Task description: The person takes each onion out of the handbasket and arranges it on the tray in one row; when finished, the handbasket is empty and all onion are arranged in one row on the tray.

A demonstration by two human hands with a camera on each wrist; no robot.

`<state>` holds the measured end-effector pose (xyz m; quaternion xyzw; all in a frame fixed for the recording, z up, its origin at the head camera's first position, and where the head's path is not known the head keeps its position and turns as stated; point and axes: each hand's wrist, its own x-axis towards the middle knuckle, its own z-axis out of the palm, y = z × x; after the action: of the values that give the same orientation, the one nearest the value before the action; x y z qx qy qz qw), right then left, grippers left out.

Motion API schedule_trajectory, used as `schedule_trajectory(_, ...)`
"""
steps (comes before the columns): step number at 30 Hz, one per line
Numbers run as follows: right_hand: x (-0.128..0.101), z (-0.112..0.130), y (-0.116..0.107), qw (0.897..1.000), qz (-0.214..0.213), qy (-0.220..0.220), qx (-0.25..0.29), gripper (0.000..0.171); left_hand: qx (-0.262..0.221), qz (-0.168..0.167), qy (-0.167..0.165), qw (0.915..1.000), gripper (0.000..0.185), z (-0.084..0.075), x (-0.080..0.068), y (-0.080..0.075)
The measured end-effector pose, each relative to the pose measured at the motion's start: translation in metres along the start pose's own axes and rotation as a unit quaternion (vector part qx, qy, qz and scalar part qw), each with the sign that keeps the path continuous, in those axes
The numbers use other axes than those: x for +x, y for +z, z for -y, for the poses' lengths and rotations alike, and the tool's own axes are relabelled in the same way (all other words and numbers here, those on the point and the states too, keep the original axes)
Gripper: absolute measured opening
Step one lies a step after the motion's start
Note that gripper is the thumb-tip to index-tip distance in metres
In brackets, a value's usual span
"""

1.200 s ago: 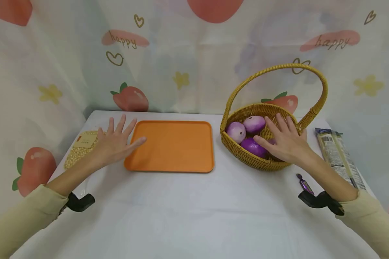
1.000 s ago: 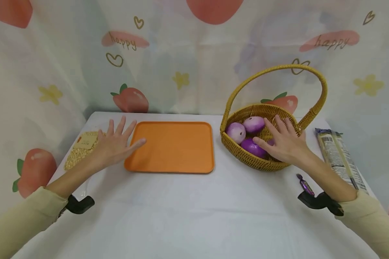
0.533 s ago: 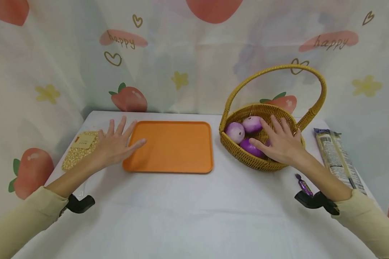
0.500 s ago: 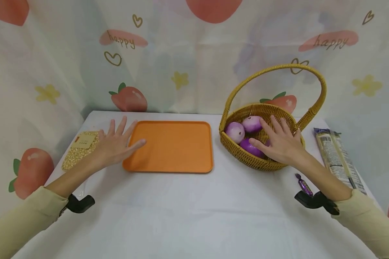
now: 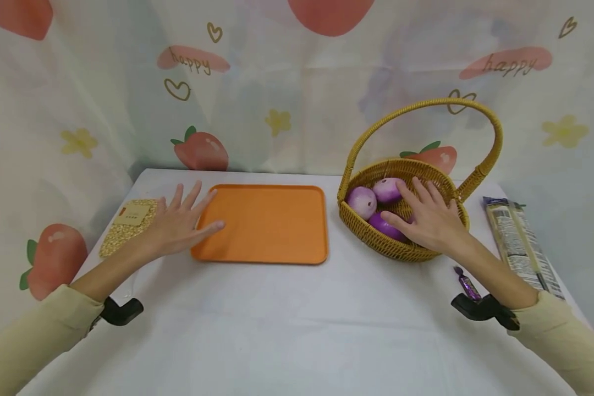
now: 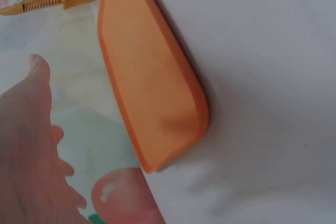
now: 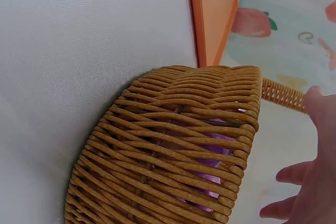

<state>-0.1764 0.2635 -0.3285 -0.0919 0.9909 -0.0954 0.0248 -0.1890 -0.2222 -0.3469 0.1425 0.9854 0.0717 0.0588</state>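
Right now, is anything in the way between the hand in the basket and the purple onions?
Nothing visible is. The right hand is spread open inside the wicker basket, right over the dark purple onion. The basket's handle arches high above the hand, so it blocks nothing.

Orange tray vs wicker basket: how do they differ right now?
The orange tray is flat, smooth and rectangular with nothing on it; the wicker basket is round, woven and deep, with a tall arched handle, and holds purple onions. The left hand lies open at the tray's left edge; the right hand reaches open into the basket. Both sit on the white table.
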Motion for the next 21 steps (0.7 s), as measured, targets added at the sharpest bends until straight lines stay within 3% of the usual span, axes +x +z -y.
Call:
schedule_trajectory(6,0.0,0.0,0.0,1.0,-0.014,-0.013,0.009,0.089,-0.007,0.004,0.048,0.9988,0.08,0.013,0.002,0.007)
schedule_trajectory(11,0.001,0.001,0.001,0.999,-0.027,-0.03,0.023,0.087,-0.053,0.025,0.099,0.9934,0.072,0.025,0.004,0.009)
schedule_trajectory(17,0.002,0.001,0.001,0.998,-0.037,-0.045,0.029,0.085,-0.1,0.043,0.094,0.9896,0.07,0.033,0.005,0.011)
schedule_trajectory(21,0.002,0.001,0.002,0.998,-0.039,-0.049,0.029,0.084,-0.184,0.064,0.083,0.9773,0.069,0.038,0.006,0.018)
